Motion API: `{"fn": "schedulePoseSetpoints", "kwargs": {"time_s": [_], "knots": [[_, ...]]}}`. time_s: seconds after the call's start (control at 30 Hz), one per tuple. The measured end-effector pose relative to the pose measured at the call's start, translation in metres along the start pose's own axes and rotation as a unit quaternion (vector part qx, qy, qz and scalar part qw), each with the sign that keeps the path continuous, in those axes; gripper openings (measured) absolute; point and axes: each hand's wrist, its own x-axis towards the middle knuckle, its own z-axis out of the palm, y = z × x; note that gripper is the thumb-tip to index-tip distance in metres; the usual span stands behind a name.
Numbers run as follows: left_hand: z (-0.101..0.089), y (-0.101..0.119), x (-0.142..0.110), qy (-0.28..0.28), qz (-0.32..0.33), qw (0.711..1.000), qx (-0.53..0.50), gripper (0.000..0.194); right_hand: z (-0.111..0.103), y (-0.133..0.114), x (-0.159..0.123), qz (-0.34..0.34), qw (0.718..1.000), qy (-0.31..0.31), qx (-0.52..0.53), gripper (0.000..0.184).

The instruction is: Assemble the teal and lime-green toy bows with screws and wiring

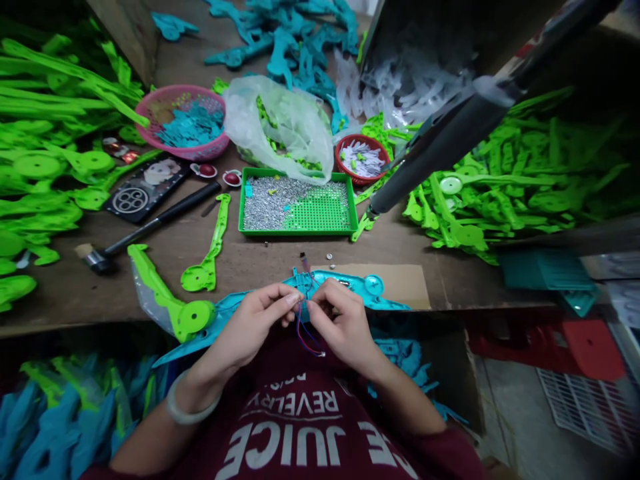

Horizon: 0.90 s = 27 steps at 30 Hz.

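A long teal plastic part (pixel 367 288) lies across the table's near edge in front of me. My left hand (pixel 253 325) and my right hand (pixel 340 320) meet over its middle, fingers pinched together. Thin red and blue wires (pixel 306 333) run from the part between my fingertips and loop down toward my lap. Both hands pinch these wires; the fingertips hide where the wires join the part. A pale bangle sits on my left wrist.
A green tray (pixel 320 212) of small screws sits just beyond the part. A hammer (pixel 145 230), green plastic parts (pixel 207 257), a pink basket (pixel 183 123), a red bowl (pixel 361 159), a plastic bag and a hanging power screwdriver (pixel 440 143) surround it. Heaps of green parts fill both sides.
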Motion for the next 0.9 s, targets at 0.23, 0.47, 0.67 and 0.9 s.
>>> {"fn": "schedulePoseSetpoints", "kwargs": {"time_s": [0.23,0.47,0.67,0.9], "knots": [[0.006,0.003,-0.003,-0.014,-0.095,0.975,-0.201,0.025,0.004,0.000,-0.001,-0.003,1.000,0.006,0.012,0.024],[0.010,-0.003,-0.002,0.011,-0.184,0.925,-0.333,0.021,0.005,0.002,-0.001,-0.006,1.000,0.002,0.023,0.023],[0.013,-0.003,-0.002,0.031,-0.223,0.903,-0.367,0.006,0.003,0.001,-0.001,0.008,1.000,0.005,0.030,0.022],[0.017,0.005,-0.003,0.040,-0.292,0.859,-0.419,0.020,0.001,0.000,-0.003,0.000,1.000,0.010,0.026,0.023]]}}
